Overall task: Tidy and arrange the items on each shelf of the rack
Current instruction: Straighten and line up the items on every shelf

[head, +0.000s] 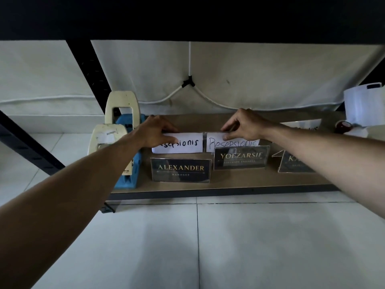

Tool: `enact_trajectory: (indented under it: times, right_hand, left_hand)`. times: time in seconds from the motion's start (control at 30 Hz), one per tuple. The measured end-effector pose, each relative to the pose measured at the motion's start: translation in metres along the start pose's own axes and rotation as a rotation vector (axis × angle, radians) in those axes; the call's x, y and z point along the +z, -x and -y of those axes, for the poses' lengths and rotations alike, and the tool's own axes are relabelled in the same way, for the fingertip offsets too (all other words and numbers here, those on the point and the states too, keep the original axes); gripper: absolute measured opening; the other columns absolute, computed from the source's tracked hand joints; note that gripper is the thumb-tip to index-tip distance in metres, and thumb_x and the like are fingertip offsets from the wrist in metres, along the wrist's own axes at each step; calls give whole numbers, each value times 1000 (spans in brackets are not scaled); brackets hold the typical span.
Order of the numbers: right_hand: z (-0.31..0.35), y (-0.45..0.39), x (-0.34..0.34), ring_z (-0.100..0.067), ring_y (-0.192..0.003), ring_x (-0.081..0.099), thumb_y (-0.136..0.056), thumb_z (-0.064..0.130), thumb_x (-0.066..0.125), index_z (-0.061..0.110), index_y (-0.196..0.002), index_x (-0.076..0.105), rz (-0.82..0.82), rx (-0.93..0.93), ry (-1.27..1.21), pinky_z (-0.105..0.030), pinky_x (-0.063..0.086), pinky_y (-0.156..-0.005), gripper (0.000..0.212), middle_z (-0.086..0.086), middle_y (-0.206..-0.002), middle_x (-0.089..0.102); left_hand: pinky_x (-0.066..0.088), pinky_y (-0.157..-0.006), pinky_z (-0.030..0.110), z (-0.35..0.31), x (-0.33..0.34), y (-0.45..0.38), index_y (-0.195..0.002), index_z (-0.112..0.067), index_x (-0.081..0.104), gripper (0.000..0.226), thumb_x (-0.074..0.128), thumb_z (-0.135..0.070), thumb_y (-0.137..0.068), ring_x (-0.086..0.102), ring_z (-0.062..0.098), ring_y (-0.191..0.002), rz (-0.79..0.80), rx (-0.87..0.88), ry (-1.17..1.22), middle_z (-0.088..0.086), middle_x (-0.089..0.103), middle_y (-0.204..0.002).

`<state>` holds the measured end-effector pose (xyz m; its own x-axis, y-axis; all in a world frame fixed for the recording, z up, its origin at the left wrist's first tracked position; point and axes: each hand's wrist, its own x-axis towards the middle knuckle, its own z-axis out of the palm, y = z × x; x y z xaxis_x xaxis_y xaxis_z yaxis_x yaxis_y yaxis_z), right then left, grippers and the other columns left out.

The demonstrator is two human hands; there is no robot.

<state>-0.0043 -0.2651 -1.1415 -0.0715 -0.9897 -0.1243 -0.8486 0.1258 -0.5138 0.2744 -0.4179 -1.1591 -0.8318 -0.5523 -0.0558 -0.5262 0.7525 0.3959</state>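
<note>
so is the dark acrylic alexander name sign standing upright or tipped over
Upright: the dark acrylic ALEXANDER name sign stands on the wooden shelf, its face towards the camera.

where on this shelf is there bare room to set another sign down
Bare board runs along the shelf front edge, right of the ALEXANDER sign and before the YOEZARSIE sign. A narrow strip lies behind the hands. The left end, by the tape dispensers, is crowded.

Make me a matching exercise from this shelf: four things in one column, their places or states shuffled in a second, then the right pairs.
Things
1. ALEXANDER sign
2. YOEZARSIE sign
3. left white sign
4. blue dispenser

Places or states
A. at the shelf's left end
B. gripped by the left hand
C. front row, nearest the shelf edge
D. just in front of the white sign the right hand holds

Pairs: 1-C, 2-D, 3-B, 4-A
</note>
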Motion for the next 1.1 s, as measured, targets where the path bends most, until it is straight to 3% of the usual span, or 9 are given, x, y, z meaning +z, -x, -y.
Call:
enact_trajectory:
  times: [0.17, 0.27, 0.37, 0.47, 0.53, 0.67, 0.83, 1.1]
  right_hand:
    - [-1, 1, 0, -6, -96, 69, -81, 18, 85, 11, -113, 77, 8, 11, -23, -19, 52, -89, 34, -3, -112, 77]
    - [-2, 0, 0, 0, -93, 67, -81, 18, 85, 11, -114, 77, 9, 7, -10, -11, 49, -84, 34, -3, -113, 77]
    - [0, 2, -2, 8, -91, 62, -83, 18, 84, 11, -119, 75, 25, 18, 4, -11, 51, -87, 38, -2, -119, 75]
    - [4, 8, -8, 16, -90, 54, -84, 21, 83, 15, -127, 72, 12, 33, 37, 3, 39, -76, 45, 2, -127, 71]
    - [7, 14, -17, 10, -94, 57, -84, 24, 84, 19, -126, 73, -32, 55, 52, 1, 38, -78, 43, 2, -129, 71]
    - [11, 35, -41, -11, -118, 59, -86, 31, 82, 28, -122, 74, -84, 122, 82, -24, 42, -96, 36, 3, -131, 69]
    - [-4, 64, -62, -16, -123, 61, -89, 26, 80, 27, -120, 75, -186, 229, 90, -24, 42, -98, 31, 2, -133, 69]
    - [-44, 105, -82, -20, -127, 60, -88, 27, 80, 21, -124, 73, -233, 284, 156, -22, 40, -100, 37, -2, -138, 66]
  left_hand:
    - [40, -100, 20, 0, 0, -1, -127, -14, 70, 43, 76, -33, -88, 62, 17, -120, 5, -19, -7, 2, 68, -130]
    - [35, -97, 15, -1, 0, -2, -129, -14, 68, 45, 75, -33, -89, 60, 16, -123, 10, -30, -17, 2, 66, -134]
    - [35, -97, 17, -5, -2, -4, -132, -16, 65, 47, 74, -35, -90, 59, 16, -124, 40, -38, -27, 1, 65, -135]
    - [37, -96, 19, -15, -5, -9, -131, -20, 66, 48, 74, -40, -89, 61, 12, -116, 41, -24, -1, 0, 67, -131]
    - [36, -92, 17, -26, -5, -16, -130, -18, 67, 48, 75, -40, -88, 60, 4, -106, 26, -5, 35, 0, 69, -129]
    - [40, -92, 17, -58, -1, -35, -128, -15, 68, 50, 77, -40, -86, 62, 7, -106, 23, 30, 117, 2, 69, -127]
    - [43, -97, 20, -95, 5, -59, -124, -11, 70, 50, 81, -37, -83, 67, 15, -112, 4, 75, 176, 5, 71, -123]
    - [47, -97, 21, -130, 17, -77, -119, -12, 73, 43, 83, -32, -82, 67, 8, -103, 19, 113, 176, 4, 73, -118]
